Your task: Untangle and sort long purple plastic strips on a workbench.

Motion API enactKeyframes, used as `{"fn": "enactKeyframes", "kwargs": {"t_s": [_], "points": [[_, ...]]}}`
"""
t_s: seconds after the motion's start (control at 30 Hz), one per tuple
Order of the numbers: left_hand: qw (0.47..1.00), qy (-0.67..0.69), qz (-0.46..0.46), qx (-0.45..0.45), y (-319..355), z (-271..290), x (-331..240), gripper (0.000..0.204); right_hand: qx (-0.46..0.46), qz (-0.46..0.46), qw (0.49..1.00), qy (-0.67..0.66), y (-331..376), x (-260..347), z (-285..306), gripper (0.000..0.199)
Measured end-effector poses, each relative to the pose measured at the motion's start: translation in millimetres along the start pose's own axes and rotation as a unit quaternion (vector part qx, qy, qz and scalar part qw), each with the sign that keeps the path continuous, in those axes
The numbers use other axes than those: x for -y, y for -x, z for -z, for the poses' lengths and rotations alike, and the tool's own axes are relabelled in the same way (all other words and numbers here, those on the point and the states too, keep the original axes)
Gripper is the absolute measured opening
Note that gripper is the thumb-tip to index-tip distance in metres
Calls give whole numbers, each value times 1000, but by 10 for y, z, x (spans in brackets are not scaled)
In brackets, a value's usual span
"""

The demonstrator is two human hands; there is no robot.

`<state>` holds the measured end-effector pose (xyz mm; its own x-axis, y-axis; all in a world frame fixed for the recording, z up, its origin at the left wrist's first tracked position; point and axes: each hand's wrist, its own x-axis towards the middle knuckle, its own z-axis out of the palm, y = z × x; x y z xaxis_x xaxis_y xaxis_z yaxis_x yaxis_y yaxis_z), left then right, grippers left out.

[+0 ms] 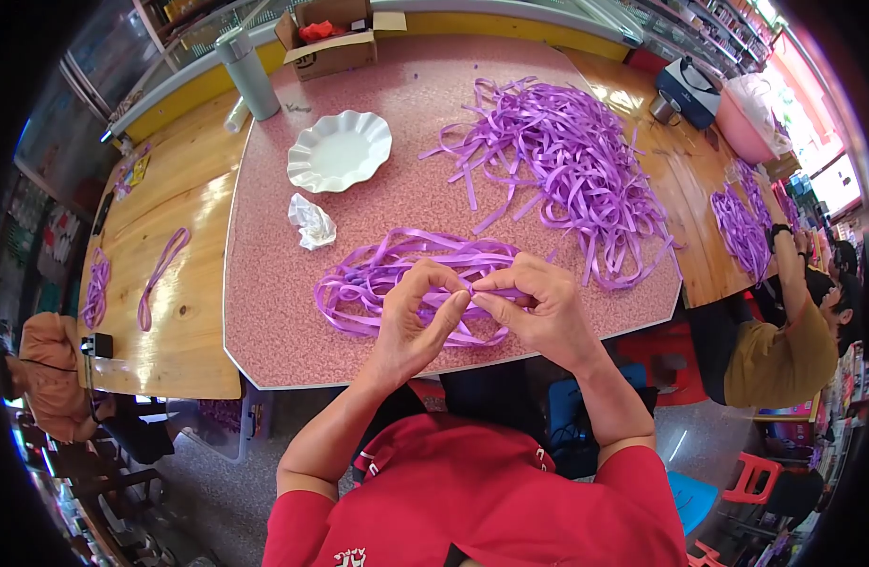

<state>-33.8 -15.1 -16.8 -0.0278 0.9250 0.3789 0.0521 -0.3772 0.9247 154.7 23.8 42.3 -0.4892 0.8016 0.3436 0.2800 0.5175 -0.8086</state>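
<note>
Apparently elongated sideways, looped purple ribbons point(362, 275)

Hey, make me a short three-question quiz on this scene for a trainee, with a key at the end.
1. True or false: the white scalloped dish lies to the left of the big heap of purple ribbons.
2. Multiple choice: what lies just beneath the left hand and the right hand? A) the crumpled white tissue; B) the looped purple bundle; C) the grey-green bottle.
3. Short answer: what stands at the far edge of the pink tabletop with something red inside?

Key: 1. True. 2. B. 3. An open cardboard box.
</note>
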Motion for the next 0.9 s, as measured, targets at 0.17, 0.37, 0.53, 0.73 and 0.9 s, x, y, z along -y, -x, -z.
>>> {"fn": "enactKeyframes", "kwargs": {"t_s": [0.17, 0.37, 0.53, 0.73, 0.9], "points": [[999, -29, -18, 12, 1, -16, -1, 10, 9, 36, 999, 4, -7, -92, 28, 15], [998, -27, -14, 46, 16, -3, 7, 10, 32, -40, 997, -53, 18, -31, 51, 12], [998, 17, 39, 46, 41, -25, 21, 10, 26, -75, 995, -67, 45, -31, 25, 12], [996, 40, 60, 44, 50, -42, 30, 8, 35, -76, 996, -44, 62, -50, 26, 15], [994, 67, 71, 45, 43, -60, 21, 7, 13, -53, 992, -115, 72, -99, -10, 16]]}}
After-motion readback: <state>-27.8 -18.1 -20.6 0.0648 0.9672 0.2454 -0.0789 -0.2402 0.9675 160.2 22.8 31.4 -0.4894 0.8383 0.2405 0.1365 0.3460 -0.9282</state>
